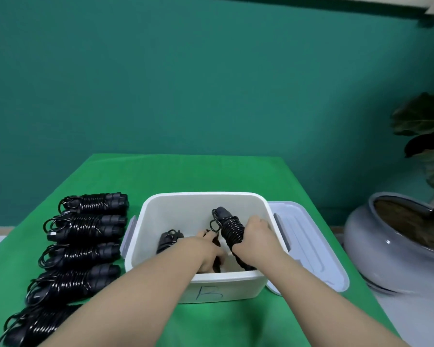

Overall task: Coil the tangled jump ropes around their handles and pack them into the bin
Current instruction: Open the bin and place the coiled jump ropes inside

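Your right hand (254, 240) grips a coiled jump rope (229, 227), fingers curled round its wound middle, holding it tilted inside the white bin (206, 199) with one handle end pointing up and away from you. Your left hand (206, 251) is also down in the bin, fingers curled on something dark near the floor of it; what exactly it holds you cannot tell, since the hand covers it. Just left of that hand another coiled rope (167, 240) lies in the bin against its left side.

On the bin's near wall a letter B (208, 293) is written in marker. Its lid (308, 246) lies flat on the green cloth (211, 326), touching the bin's right side.

To your left, five more wound ropes (83, 249) lie in a row on the cloth, side by side, running from the near edge toward the far one, each with its handles pointing right toward the bin.

Off the cloth to the right stands a grey round pot (376, 246) with a large-leaved plant (426, 128). Beyond the table rises a teal wall (186, 83).
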